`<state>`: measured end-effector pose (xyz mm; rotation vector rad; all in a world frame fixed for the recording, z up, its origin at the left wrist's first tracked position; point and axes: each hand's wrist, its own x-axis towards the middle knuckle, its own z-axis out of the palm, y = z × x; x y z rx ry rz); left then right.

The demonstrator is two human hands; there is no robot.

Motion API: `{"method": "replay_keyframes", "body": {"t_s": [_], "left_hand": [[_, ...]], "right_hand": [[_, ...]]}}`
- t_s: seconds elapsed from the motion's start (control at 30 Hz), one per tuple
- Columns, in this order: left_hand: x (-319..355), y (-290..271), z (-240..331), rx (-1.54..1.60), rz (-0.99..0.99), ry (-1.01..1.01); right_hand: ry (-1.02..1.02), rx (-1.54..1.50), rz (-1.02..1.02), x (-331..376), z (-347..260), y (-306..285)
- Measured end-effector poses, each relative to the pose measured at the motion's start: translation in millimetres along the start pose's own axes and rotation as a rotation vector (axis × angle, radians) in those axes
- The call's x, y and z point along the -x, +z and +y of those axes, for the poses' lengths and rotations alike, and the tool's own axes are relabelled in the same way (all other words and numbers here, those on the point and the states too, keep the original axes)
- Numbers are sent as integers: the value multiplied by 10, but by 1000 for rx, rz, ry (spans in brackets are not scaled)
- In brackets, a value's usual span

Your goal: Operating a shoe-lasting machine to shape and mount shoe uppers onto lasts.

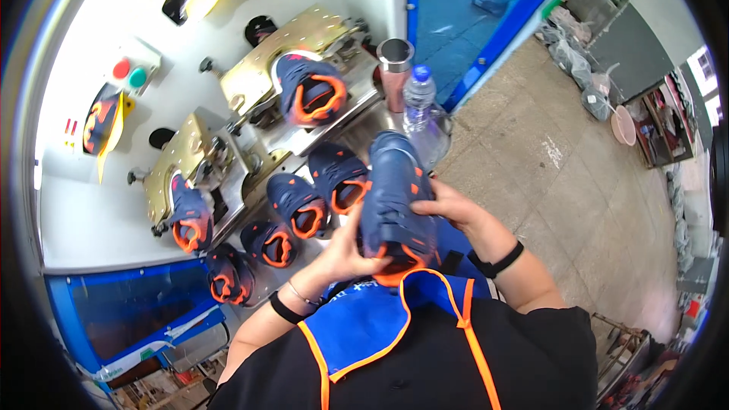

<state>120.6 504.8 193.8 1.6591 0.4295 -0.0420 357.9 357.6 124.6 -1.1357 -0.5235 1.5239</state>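
Observation:
A dark navy shoe upper (389, 182) with orange trim is held up in front of my chest, its toe pointing away and its orange collar toward me. My left hand (351, 252) grips it by the heel end, thumb across the collar. On its other side my right hand (449, 205) presses the thumb onto the upper, most fingers hidden. Beside it, matching uppers stand in a row: one (336, 175), another (298, 203), a third (269, 243) and one more (230, 273). Two further uppers, a larger-looking one (310, 89) and a smaller-looking one (191, 212), sit at the machine's two stations.
Brass-coloured clamp plates (285, 57) and a second set (178, 163) front the white machine. A red and a green button (137, 77) are on its wall. A pink tumbler (394, 80) and a blue-capped plastic bottle (419, 99) stand at the shelf's right end. Tiled floor (524, 156) lies right.

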Motion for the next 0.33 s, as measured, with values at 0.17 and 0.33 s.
{"method": "replay_keyframes", "body": {"t_s": [0.17, 0.33], "left_hand": [[133, -15, -147, -79, -121, 398], [-5, -31, -725, -212, 384, 93]], "right_hand": [[-60, -172, 201, 481, 347, 115], [-131, -419, 367, 860, 786, 189]]}}
